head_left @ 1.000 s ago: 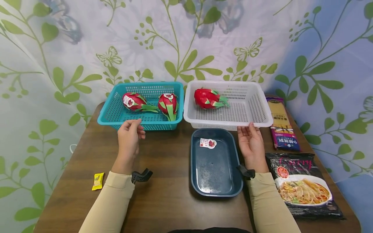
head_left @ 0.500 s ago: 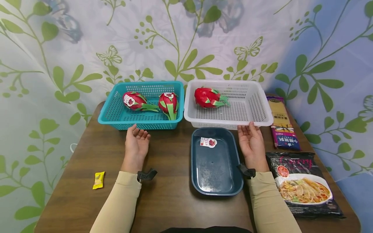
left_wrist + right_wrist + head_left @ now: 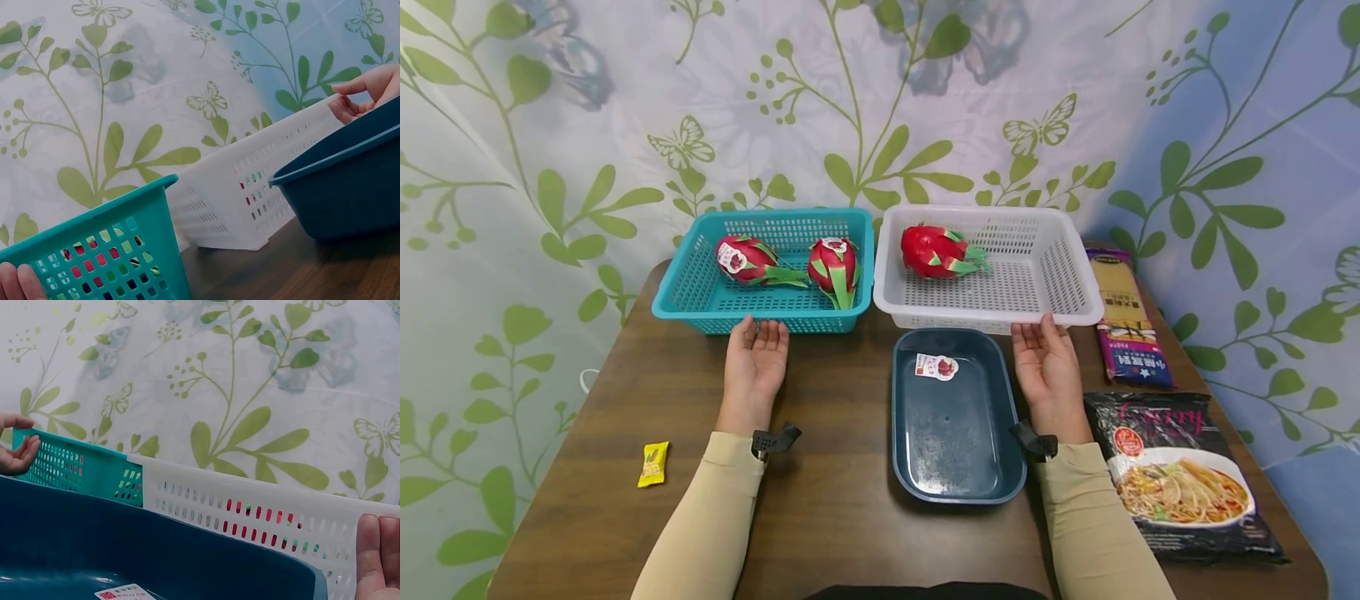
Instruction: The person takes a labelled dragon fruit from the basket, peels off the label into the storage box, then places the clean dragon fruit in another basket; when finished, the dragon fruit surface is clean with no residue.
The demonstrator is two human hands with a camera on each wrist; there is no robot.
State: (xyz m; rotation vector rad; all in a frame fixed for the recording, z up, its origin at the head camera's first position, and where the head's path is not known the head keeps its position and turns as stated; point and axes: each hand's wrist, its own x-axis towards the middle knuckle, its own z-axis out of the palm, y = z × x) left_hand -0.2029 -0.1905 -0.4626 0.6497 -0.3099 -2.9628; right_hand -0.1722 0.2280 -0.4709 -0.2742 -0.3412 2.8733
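Note:
My left hand [image 3: 754, 367] is palm up, its fingertips at the front rim of the teal basket [image 3: 820, 322]. My right hand [image 3: 1047, 371], also palm up, touches the front rim of the white basket [image 3: 940, 315] near its right end. In the right wrist view, the right fingers [image 3: 370, 556] lie straight against the white wall. The teal basket holds two dragon fruits, one on its side [image 3: 747, 260] and one by the right wall [image 3: 833, 267]. Another dragon fruit [image 3: 934, 252] lies in the white basket's left half.
A dark blue tub [image 3: 955, 433] with a dragon fruit sticker [image 3: 936, 367] inside stands before the white basket. On the right lie a pasta packet [image 3: 1127, 317] and a black noodle bag [image 3: 1180, 483]. A yellow wrapped sweet [image 3: 653, 464] lies left. A patterned curtain [image 3: 820, 100] hangs behind.
My left hand has turned palm up and shifted slightly right, its fingertips now at the teal basket's front rim. The right hand and the fruits have stayed put.

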